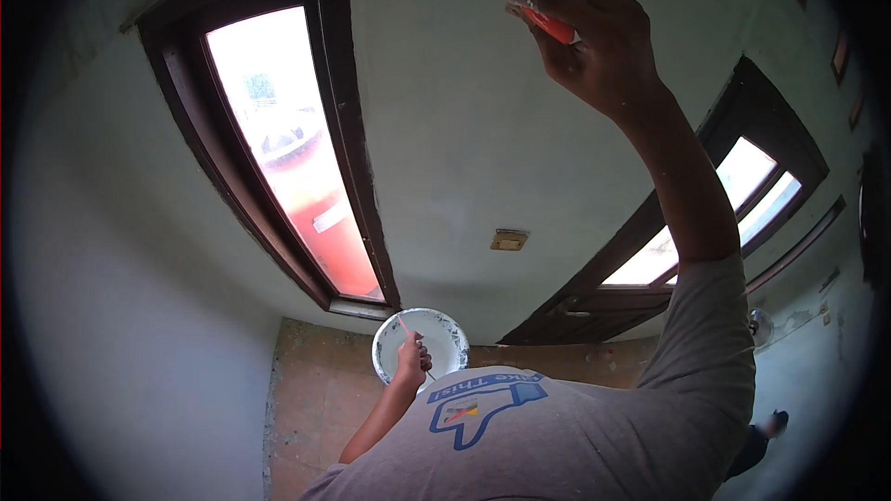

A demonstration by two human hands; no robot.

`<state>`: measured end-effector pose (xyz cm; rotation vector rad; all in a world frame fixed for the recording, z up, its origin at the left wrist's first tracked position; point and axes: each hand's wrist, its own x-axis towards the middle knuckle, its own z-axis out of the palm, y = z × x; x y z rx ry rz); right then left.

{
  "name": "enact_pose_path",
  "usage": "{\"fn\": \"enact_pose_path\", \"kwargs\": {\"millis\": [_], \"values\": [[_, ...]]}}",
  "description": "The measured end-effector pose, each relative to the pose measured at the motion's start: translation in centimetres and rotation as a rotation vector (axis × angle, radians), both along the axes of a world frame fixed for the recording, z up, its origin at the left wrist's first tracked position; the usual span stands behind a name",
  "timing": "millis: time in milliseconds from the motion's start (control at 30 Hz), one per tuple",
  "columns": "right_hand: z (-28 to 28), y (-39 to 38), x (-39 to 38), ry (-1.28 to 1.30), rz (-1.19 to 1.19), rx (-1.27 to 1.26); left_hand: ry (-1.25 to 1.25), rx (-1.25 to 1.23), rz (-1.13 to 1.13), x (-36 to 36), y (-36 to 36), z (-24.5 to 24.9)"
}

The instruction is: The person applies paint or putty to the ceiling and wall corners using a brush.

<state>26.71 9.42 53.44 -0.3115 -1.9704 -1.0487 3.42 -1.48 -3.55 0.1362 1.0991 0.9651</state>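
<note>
My right hand (pixel 599 42) is raised high against the wall, its fingers closed round the red handle of a paintbrush (pixel 555 26). The brush's whitish, paint-smeared end points left and appears to meet the wall, though it is blurred. Low in front of my body, my left hand (pixel 411 359) is closed round the handle of a white bucket (pixel 454 327). Dark and white smears mark the bucket's rim, and its inside looks pale. Part of the bucket is hidden behind my hand and shirt.
A dark-framed window (pixel 357 139) stands left of the brush. A switch plate (pixel 509 240) sits lower on the wall. To the right is a dark door (pixel 557 315) with glass panes. Brown floor (pixel 316 390) lies below. Part of another person (pixel 756 445) shows at lower right.
</note>
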Motion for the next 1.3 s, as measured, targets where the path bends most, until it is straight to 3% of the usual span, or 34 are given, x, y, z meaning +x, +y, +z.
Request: {"fn": "enact_pose_path", "kwargs": {"millis": [67,167,233,333,367,433,467,533,600,700,767,833,967,1000,1067,1167,1300], "values": [[0.1,-0.4,0.0,-0.073,-0.078,0.223,0.002,-0.034,0.008,-0.1,0.3,-0.2],[-0.5,0.2,0.4,-0.067,-0.205,0.187,-0.005,-0.028,-0.021,-0.3,0.3,-0.3],[-3.6,0.3,0.3,-0.136,-0.306,0.081,-0.004,-0.035,-0.037,-0.6,0.1,-0.5],[-11.5,0.8,-0.4,-0.482,-0.423,0.125,0.004,-0.033,-0.046,-0.3,0.5,0.1],[-15.3,1.0,-0.2,-0.569,-0.399,0.023,0.022,-0.038,-0.044,-0.3,0.3,0.2],[-23.3,1.0,-0.3,-0.450,-0.072,-0.397,0.027,-0.036,-0.037,-0.3,0.3,0.3],[-27.1,0.6,-0.2,-0.476,-0.029,-0.674,0.024,-0.030,-0.032,-0.2,0.1,0.2],[-35.6,1.3,0.0,-0.480,-0.007,-0.723,0.027,-0.036,-0.028,-0.2,0.0,0.3],[-40.3,1.5,-0.3,-0.462,0.007,-0.785,0.023,-0.035,-0.015,-0.1,0.0,0.1],[-43.2,1.1,-1.2,-0.399,0.050,-0.902,0.055,-0.054,0.001,0.0,0.0,-0.2],[-45.5,1.0,-1.4,-0.176,-0.069,-1.150,0.042,-0.042,0.015,-0.1,-0.2,-0.6],[-46.9,1.0,-1.1,0.024,-0.092,-1.245,0.076,-0.043,0.024,-0.1,-0.3,0.0],[-50.9,2.4,-0.2,0.400,-0.026,-1.405,0.050,-0.035,0.077,0.2,-0.3,-0.6],[-52.1,2.2,-0.2,0.380,-0.010,-1.467,0.045,-0.060,0.063,0.3,-0.3,-0.2],[-53.7,2.6,-0.9,0.595,0.047,-1.755,0.047,-0.105,0.069,0.3,-0.1,0.2],[-57.0,2.6,-2.3,0.445,0.135,-2.025,0.075,-0.130,0.026,0.4,0.3,0.7],[-63.0,1.5,-4.8,0.073,0.087,-1.977,0.100,-0.135,0.047,0.6,0.0,0.0]]}}
